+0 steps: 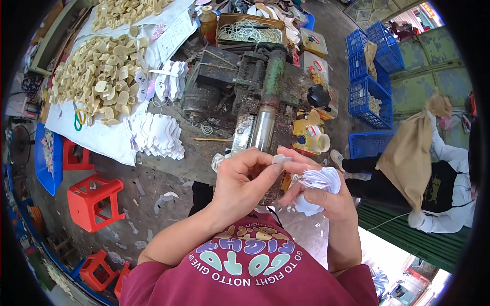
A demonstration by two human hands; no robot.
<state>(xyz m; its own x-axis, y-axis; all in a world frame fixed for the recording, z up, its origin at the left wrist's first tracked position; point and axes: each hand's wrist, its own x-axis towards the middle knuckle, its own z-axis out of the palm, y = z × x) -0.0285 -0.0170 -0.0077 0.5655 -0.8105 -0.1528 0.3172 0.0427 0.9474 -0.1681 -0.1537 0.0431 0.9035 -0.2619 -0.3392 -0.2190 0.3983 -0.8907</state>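
Observation:
My right hand (334, 201) is closed around a thick, fanned stack of thin white cut pieces (321, 181). Between the thumb and fingers of my left hand (242, 176) is a small greyish-white piece (280, 159), which my right fingertips also touch. Both hands are close together in front of my chest. Just beyond them a shiny metal roller (263, 130) sticks out of a worn, green-painted machine (273, 76). Left of the machine, wavy white cut pieces (155, 135) lie in stacked rows on the table.
A large heap of beige molded pieces (109, 76) covers white sheeting. A yellow bottle (311, 137) stands right of the roller. Red stools (94, 202) are on the floor at left. Blue crates (365, 102) stand at right, near a person holding a brown sack (406, 153).

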